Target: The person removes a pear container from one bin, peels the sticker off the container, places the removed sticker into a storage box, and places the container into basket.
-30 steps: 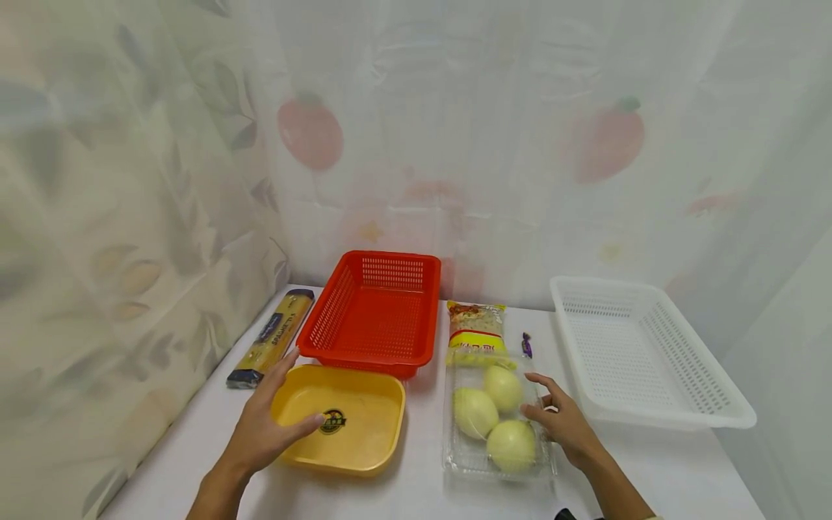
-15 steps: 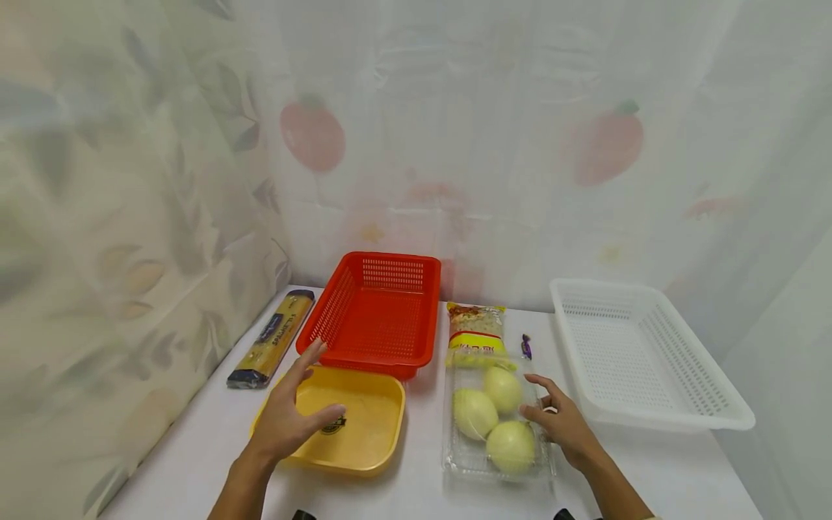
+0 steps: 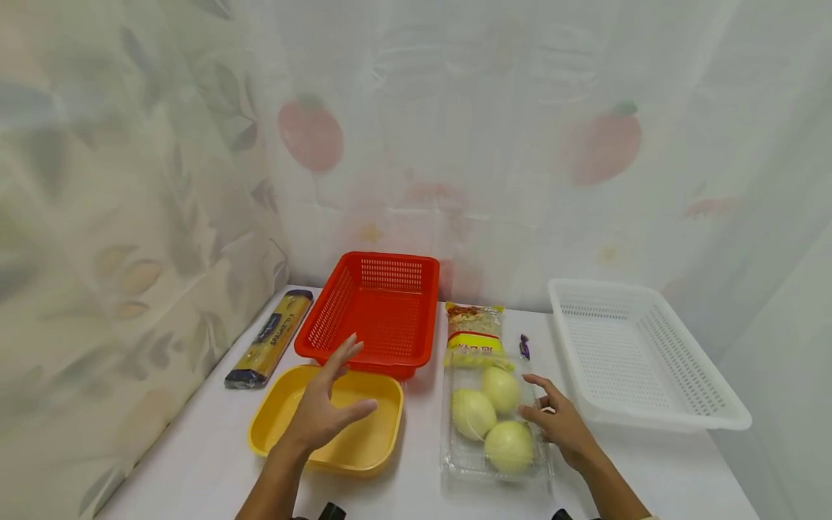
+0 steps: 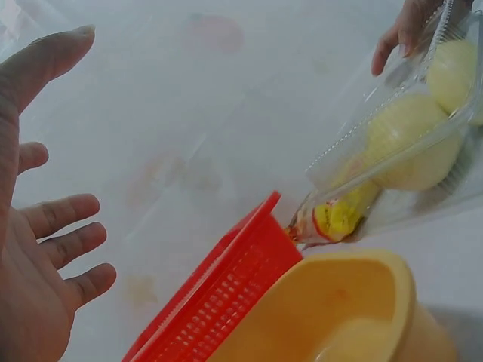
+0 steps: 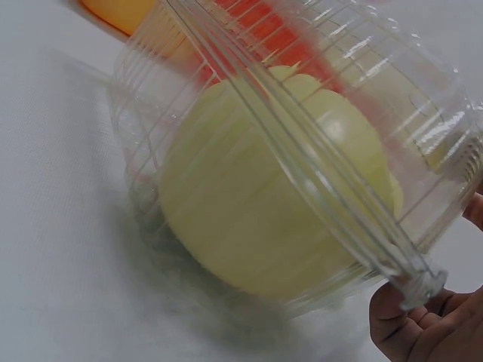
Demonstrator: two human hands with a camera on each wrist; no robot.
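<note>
My right hand [image 3: 562,426] is at the right edge of a clear plastic clamshell container [image 3: 448,462], its loosely bent fingers and thumb overlapping that edge. Three round, pale yellow-green fruits [image 3: 510,446] lie inside under the transparent lid. In the right wrist view, fingertips [image 5: 389,305] come right up to the container's ribbed rim [image 5: 332,196]. My left hand [image 3: 318,419] hovers over a yellow plastic basin [image 3: 383,448], thumb and fingers spread apart, holding nothing. The left wrist view shows its spread fingers [image 4: 72,245] away from everything.
Behind the basin stands a red plastic basket [image 3: 390,310], with a spaghetti packet [image 3: 273,336] to its left. A printed food bag [image 3: 474,328] and a small purple-wrapped candy [image 3: 524,347] lie behind the container. A white basket [image 3: 633,347] stands at right. Curtains [image 3: 455,130] enclose the table.
My left hand has moved right across the yellow basin, staying spread. The right hand has kept its place at the container's edge, and the container has not shifted.
</note>
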